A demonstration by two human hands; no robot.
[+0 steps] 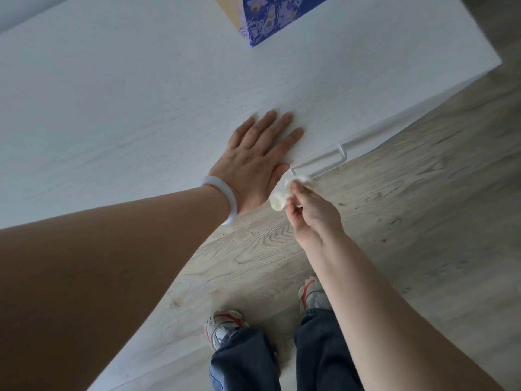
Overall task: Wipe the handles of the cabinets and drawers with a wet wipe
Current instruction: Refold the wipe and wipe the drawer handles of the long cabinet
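White wire handle (318,159) runs lengthwise along the cabinet top (141,108) edge, up and right from the right hand (307,213), which pinches the bunched wet wipe (284,193) against its near end, while the left hand (253,162) presses flat, fingers straight, just beside it

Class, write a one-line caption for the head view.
Left hand flat on cabinet top; right hand rubs wipe on handle.

The cabinet top (141,94) is white with a faint wood grain, and its handle (327,162) is white too. A box (270,18) at the far edge shows blue-violet sides with white flowers, while the wipe (279,200) is cream-white. The floor (408,207) is pale grey-beige wood grain, the bangle (225,198) milky white, the jeans (245,359) dark blue.
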